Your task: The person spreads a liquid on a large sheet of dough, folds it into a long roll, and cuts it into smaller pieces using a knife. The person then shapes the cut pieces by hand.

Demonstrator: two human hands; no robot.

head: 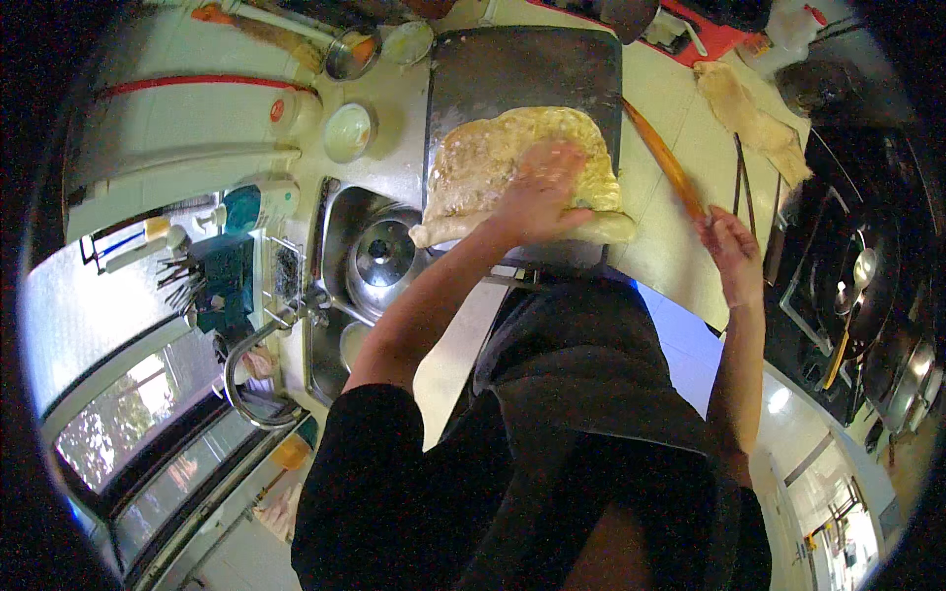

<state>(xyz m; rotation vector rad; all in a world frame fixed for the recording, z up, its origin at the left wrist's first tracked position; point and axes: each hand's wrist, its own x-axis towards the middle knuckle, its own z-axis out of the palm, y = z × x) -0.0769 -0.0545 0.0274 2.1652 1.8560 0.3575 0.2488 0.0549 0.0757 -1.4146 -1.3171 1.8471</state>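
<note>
A flattened sheet of dough (480, 162) with a glossy, oily-looking top lies on a dark board (517, 70). Its near edge is folded into a thick roll (606, 229), whose left end reaches the board's left edge. My left hand (547, 192) is spread palm down over the right half of the sheet, its fingers blurred and its thumb close to the roll. To the right of the board, my right hand (728, 240) has its fingers around the near end of a slim wooden rolling pin (661, 151). The pin's far end rests by the board's right edge.
Left of the board is a steel sink (332, 221) holding a metal bowl (380, 255). A white bowl (349, 133) and a small pot (353, 55) stand beyond it. A cloth (754, 122) and dark chopsticks (743, 181) lie rightward, near a black stove (813, 244) with a wok.
</note>
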